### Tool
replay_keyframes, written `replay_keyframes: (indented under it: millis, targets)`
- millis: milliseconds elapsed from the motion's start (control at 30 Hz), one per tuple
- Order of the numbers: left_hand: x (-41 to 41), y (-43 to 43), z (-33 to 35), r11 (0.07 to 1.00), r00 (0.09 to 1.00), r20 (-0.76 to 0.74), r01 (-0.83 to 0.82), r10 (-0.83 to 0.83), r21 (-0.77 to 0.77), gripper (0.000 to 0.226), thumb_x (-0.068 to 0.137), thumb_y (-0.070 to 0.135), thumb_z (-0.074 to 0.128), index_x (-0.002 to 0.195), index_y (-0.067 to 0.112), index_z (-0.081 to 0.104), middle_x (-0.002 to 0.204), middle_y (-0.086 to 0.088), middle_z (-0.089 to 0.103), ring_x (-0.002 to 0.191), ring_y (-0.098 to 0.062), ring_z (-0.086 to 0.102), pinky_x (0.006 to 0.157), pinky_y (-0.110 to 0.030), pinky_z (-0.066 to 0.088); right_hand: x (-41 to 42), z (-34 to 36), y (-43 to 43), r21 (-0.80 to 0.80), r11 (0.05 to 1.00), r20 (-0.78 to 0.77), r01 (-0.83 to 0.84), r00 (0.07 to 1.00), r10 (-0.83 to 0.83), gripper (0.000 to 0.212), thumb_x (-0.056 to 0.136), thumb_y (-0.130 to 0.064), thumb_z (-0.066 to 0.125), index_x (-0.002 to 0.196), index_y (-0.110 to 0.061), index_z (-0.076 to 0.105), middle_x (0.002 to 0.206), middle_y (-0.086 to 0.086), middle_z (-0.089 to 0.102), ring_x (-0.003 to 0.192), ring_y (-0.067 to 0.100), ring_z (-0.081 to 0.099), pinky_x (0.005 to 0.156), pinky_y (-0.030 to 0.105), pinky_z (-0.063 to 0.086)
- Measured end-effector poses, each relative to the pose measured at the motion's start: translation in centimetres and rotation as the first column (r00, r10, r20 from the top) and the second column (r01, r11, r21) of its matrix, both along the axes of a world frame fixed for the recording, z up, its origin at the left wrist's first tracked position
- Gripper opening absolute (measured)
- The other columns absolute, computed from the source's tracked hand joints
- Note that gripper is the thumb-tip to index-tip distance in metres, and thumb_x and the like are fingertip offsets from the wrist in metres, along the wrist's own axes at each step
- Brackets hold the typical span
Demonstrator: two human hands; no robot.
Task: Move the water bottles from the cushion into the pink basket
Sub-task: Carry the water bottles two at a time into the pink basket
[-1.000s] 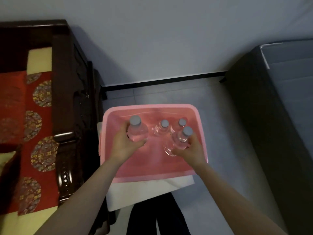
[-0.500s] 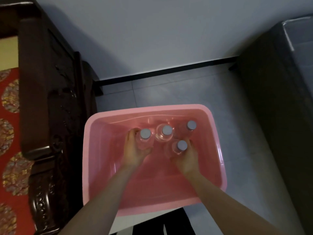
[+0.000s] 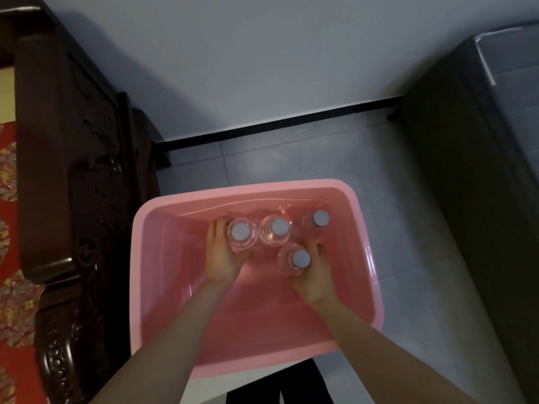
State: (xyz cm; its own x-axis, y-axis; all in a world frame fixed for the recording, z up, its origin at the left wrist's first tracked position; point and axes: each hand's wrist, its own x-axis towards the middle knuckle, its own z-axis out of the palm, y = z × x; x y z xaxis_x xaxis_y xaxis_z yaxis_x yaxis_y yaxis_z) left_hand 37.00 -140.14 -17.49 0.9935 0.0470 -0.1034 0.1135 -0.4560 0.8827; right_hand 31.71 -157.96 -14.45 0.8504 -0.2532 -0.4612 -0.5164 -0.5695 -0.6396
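Just beyond both hands, two water bottles (image 3: 275,228) stand upright in pink basket (image 3: 137,287). Left hand (image 3: 223,255) wraps third bottle (image 3: 240,233); right hand (image 3: 313,277) wraps fourth bottle (image 3: 300,258), both low inside. Step: set-down. Next, likely: release without tipping neighbours.

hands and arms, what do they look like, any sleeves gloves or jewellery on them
Both are bare: no gloves on the left hand or the right hand, and no rings that I can make out. The forearms are uncovered down to the frame's lower edge, with no sleeve, cuff, watch or bracelet in view. The light is dim.
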Motion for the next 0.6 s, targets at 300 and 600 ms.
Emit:
replay_keyframes:
  millis: [300, 600]
  targets:
    - [1.0, 2.4, 5.4, 0.965, 0.965, 0.025, 0.261, -0.262, 0.032, 0.056, 0.066, 0.031, 0.084, 0.115, 0.035, 0.057, 0.110, 0.022, 0.057, 0.101, -0.002, 0.056, 0.083, -0.024, 0.050, -0.6, 6.5, -1.9, -0.298, 0.881, 0.035, -0.368, 0.918, 0.396, 0.065, 0.074, -0.021, 0.071, 0.134, -0.033, 0.048, 0.117, -0.006, 0.053, 0.101, 0.018, 0.054, 0.067, 0.033, 0.049]
    - [1.7, 2.2, 6.8, 0.935, 0.941, 0.025, 0.331, -0.336, 0.128, 0.028, 0.075, 0.038, 0.062, 0.090, 0.016, 0.070, 0.087, -0.003, 0.067, 0.082, -0.023, 0.063, 0.073, -0.043, 0.055, 1.9, 7.6, -3.5, -0.475, 0.674, -0.009, -0.566, 0.769, 0.640, 0.026, 0.076, -0.011, 0.064, 0.101, -0.012, 0.068, 0.099, 0.008, 0.064, 0.091, 0.032, 0.058, 0.065, 0.032, 0.037]
